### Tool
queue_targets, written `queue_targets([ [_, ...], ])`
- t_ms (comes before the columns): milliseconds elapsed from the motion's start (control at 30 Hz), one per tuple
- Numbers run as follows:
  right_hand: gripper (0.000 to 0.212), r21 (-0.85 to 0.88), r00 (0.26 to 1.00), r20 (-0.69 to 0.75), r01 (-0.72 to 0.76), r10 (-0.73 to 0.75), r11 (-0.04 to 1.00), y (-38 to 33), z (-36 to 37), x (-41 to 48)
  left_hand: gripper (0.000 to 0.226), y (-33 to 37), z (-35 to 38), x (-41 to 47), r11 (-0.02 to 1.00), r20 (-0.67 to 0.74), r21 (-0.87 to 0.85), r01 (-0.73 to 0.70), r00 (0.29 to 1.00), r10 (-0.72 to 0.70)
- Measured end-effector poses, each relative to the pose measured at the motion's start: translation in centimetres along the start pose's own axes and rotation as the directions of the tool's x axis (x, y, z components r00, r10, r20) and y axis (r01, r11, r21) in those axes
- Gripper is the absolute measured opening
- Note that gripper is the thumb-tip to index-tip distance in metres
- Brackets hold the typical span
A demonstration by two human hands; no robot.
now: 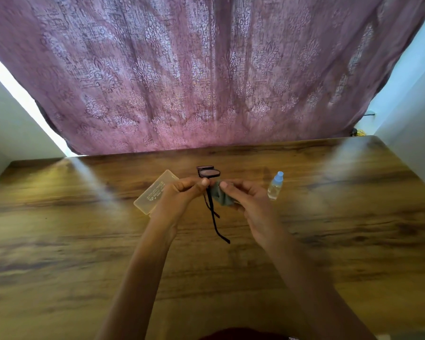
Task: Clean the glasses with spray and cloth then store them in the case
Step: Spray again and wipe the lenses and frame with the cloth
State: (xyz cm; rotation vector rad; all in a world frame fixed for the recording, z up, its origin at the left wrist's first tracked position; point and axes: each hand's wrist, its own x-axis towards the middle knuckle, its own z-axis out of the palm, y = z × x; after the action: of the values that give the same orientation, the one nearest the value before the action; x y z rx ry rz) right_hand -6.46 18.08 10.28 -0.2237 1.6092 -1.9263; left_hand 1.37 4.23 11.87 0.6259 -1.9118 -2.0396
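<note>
Glasses (208, 172), held above the middle of the table (329, 241), nearer its far edge, lenses away and temples hanging open toward the person. Left hand (182, 195) pinches the frame to steady it; right hand (245, 200) grips the grey cloth (222, 196) against it, probably for wiping. Case (156, 195) lies just left, partly behind the left hand; spray bottle (275, 185) stands upright just right, both within reach. Near table surface is bare.
</note>
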Motion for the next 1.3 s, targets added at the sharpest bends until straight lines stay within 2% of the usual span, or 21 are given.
queue_targets([
  [100,0.041,0.044,0.999,0.04,-0.014,0.012,0.999,-0.3,0.1,-0.2,0.03,0.0,0.2,0.2,0.999,-0.03,-0.019,0.032,0.999,-0.033],
  [233,0.03,0.045,0.994,0.106,-0.046,0.041,0.998,-0.2,0.5,-0.3,0.029,0.1,0.3,0.3,0.999,-0.052,-0.012,0.047,0.997,-0.048],
  [400,0.032,0.037,0.989,0.125,-0.081,0.076,0.996,0.0,0.9,0.1,0.024,0.5,0.6,0.5,0.998,-0.085,-0.009,0.066,0.994,-0.066],
  [600,0.048,0.031,0.979,0.171,-0.116,0.109,0.993,0.0,1.1,0.7,0.016,1.1,0.9,0.3,0.998,-0.074,0.034,0.047,0.996,-0.044],
  [800,0.019,-0.002,0.973,0.201,-0.116,0.114,0.993,0.1,1.1,0.5,0.016,1.8,1.3,0.4,0.999,-0.129,-0.032,0.027,0.991,-0.031],
  [900,0.02,-0.028,0.969,0.211,-0.124,0.127,0.992,0.5,1.1,0.2,0.018,2.1,1.0,0.7,0.997,-0.205,-0.075,0.025,0.978,-0.04],
  [1000,0.009,-0.032,0.961,0.242,-0.129,0.132,0.991,1.0,1.1,-0.1,0.02,2.8,0.6,0.9,0.998,-0.247,-0.063,0.022,0.968,-0.037],
  [1167,0.02,-0.119,0.969,0.238,-0.031,0.059,0.992,1.1,1.0,-0.5,0.017,3.1,-0.2,1.5,1.0,-0.291,-0.006,0.021,0.957,-0.022],
  [1300,0.01,-0.184,0.97,0.241,0.002,0.043,0.983,1.2,0.9,-0.5,0.019,3.3,-0.4,1.7,1.0,-0.304,0.026,0.012,0.953,-0.004],
])
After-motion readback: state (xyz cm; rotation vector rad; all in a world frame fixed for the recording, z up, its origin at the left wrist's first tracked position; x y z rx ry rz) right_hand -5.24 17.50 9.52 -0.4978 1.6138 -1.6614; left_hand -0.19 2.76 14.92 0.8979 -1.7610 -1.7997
